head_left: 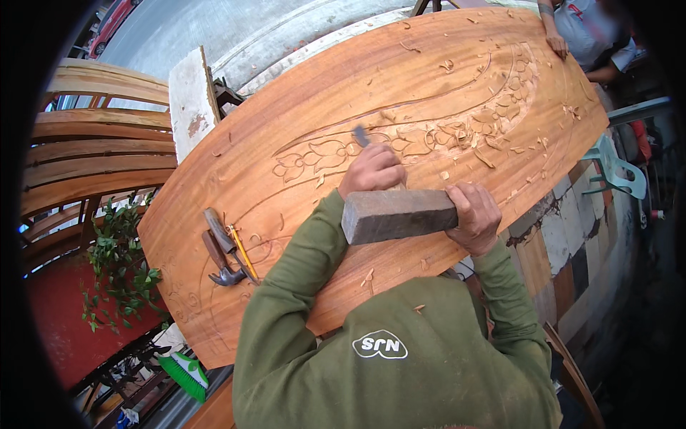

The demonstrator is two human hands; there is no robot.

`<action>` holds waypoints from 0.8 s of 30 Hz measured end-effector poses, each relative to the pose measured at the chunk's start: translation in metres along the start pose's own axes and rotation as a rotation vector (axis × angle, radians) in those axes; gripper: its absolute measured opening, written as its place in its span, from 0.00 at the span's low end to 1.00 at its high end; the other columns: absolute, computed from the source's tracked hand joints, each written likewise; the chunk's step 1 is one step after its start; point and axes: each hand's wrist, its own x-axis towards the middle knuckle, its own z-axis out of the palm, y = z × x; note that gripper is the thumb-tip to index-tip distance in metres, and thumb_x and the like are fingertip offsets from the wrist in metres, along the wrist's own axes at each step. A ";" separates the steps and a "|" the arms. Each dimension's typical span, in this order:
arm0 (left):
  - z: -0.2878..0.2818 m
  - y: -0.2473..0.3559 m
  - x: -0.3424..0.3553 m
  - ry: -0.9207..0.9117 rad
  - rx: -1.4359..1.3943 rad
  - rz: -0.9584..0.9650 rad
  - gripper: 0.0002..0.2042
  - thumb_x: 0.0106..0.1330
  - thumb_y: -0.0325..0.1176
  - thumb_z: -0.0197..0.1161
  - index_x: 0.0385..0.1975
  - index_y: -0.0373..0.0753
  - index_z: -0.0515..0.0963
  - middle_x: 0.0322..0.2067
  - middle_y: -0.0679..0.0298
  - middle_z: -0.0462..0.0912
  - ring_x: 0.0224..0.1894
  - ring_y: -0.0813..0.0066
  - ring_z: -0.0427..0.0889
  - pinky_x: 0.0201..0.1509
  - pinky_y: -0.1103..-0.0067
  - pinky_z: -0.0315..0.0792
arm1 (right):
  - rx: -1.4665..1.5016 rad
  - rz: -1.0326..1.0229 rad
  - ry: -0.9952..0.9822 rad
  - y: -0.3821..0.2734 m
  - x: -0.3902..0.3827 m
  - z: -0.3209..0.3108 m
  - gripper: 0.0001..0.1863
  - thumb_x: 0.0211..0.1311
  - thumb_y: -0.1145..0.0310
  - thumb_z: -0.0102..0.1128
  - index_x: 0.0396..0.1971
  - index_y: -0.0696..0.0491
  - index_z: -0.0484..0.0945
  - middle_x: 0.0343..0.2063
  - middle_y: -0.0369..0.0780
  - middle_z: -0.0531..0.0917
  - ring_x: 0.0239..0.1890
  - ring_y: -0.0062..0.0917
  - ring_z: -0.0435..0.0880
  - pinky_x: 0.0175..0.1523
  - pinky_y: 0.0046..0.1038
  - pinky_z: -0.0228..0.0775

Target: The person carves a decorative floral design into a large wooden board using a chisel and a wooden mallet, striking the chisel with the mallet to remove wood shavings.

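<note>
Wooden panel [236,171], loose shavings [484,158], hammer [229,276], left hand [373,170] clenched round chisel [360,135], right hand [476,218] gripping block [400,217]

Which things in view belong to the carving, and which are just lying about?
Carving:
carved wooden panel
chisel, in the left grip
block mallet, in the right grip
yellow pencil and claw hammer, set down on the panel; probably tools for it

Lying about:
green broom
leafy plant
teal plastic chair
</note>
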 end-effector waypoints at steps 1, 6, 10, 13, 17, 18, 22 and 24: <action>0.001 0.004 -0.002 0.152 0.212 0.085 0.10 0.55 0.23 0.78 0.29 0.37 0.80 0.31 0.59 0.80 0.36 0.57 0.83 0.42 0.64 0.78 | -0.001 0.006 0.032 -0.001 -0.001 -0.002 0.39 0.44 0.69 0.78 0.61 0.47 0.74 0.44 0.42 0.83 0.42 0.42 0.87 0.47 0.44 0.82; 0.003 0.016 -0.003 -0.043 0.061 0.026 0.11 0.49 0.29 0.76 0.30 0.39 0.81 0.31 0.61 0.78 0.37 0.58 0.82 0.42 0.65 0.76 | 0.027 -0.002 0.117 -0.006 -0.019 -0.012 0.35 0.60 0.56 0.78 0.63 0.46 0.71 0.44 0.43 0.82 0.39 0.40 0.88 0.44 0.42 0.82; 0.014 0.016 0.007 -0.139 -0.081 -0.031 0.13 0.50 0.30 0.74 0.31 0.43 0.76 0.30 0.63 0.71 0.37 0.59 0.77 0.42 0.66 0.72 | 0.042 0.004 0.117 -0.009 -0.025 -0.015 0.34 0.60 0.57 0.78 0.63 0.46 0.72 0.43 0.43 0.83 0.38 0.40 0.87 0.43 0.41 0.82; 0.012 0.013 0.005 -0.131 -0.085 -0.081 0.13 0.50 0.30 0.75 0.32 0.43 0.77 0.30 0.62 0.73 0.37 0.59 0.77 0.41 0.65 0.71 | 0.048 -0.008 0.118 -0.013 -0.019 -0.020 0.33 0.61 0.58 0.77 0.62 0.47 0.72 0.41 0.42 0.83 0.37 0.39 0.87 0.41 0.41 0.81; 0.008 0.009 0.008 -0.107 -0.093 -0.082 0.11 0.51 0.28 0.76 0.32 0.41 0.81 0.30 0.62 0.77 0.35 0.59 0.80 0.39 0.66 0.73 | 0.121 -0.007 0.207 -0.022 -0.007 -0.029 0.31 0.61 0.62 0.78 0.60 0.48 0.72 0.40 0.42 0.83 0.36 0.39 0.87 0.40 0.40 0.82; 0.006 0.010 0.008 -0.107 -0.105 -0.093 0.11 0.52 0.28 0.76 0.32 0.41 0.81 0.29 0.61 0.77 0.34 0.58 0.80 0.39 0.66 0.73 | 0.152 -0.021 0.258 -0.023 -0.006 -0.028 0.30 0.61 0.63 0.78 0.60 0.49 0.72 0.40 0.42 0.83 0.36 0.38 0.87 0.40 0.40 0.82; 0.002 0.009 0.011 -0.155 -0.149 -0.084 0.11 0.53 0.29 0.76 0.33 0.42 0.81 0.30 0.61 0.78 0.35 0.58 0.80 0.41 0.66 0.73 | 0.047 -0.068 0.060 0.012 0.001 0.001 0.33 0.52 0.70 0.77 0.59 0.49 0.73 0.41 0.43 0.82 0.39 0.41 0.87 0.44 0.44 0.82; 0.007 0.007 0.000 -0.149 -0.149 -0.076 0.12 0.52 0.30 0.76 0.33 0.42 0.79 0.31 0.62 0.76 0.37 0.58 0.79 0.42 0.66 0.73 | 0.042 -0.074 0.013 0.012 0.000 -0.007 0.34 0.50 0.70 0.76 0.59 0.49 0.73 0.42 0.43 0.82 0.40 0.41 0.87 0.45 0.45 0.82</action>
